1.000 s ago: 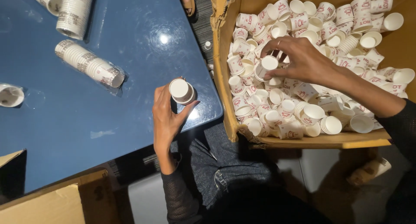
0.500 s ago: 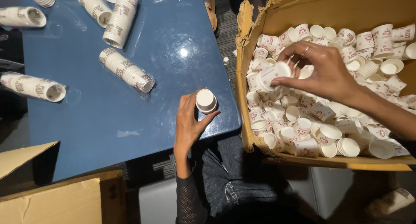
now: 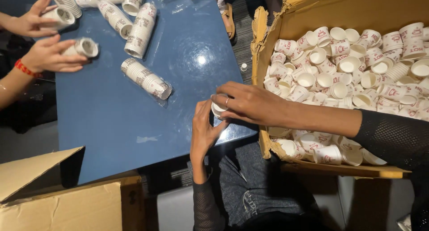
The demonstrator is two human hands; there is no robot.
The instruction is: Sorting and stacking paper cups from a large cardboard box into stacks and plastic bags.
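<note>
My left hand (image 3: 203,130) grips a short stack of small white paper cups (image 3: 217,109) with red print, held over the near right corner of the blue table (image 3: 111,119). My right hand (image 3: 250,103) has come across from the box and its fingers close over the top of the same stack, pressing a cup onto it. Most of the stack is hidden between the two hands. A large open cardboard box (image 3: 268,38) on the right is filled with several loose cups of the same kind.
Sleeves of stacked cups (image 3: 146,78) lie on the table toward the far side. Another person's hands (image 3: 47,54) at the far left hold cups. A second cardboard box (image 3: 58,199) sits at the lower left. My lap is below the table's edge.
My right hand left the box with a cup and moved left to the stack in my left hand. The view shifted, bringing another person's hands into sight.
</note>
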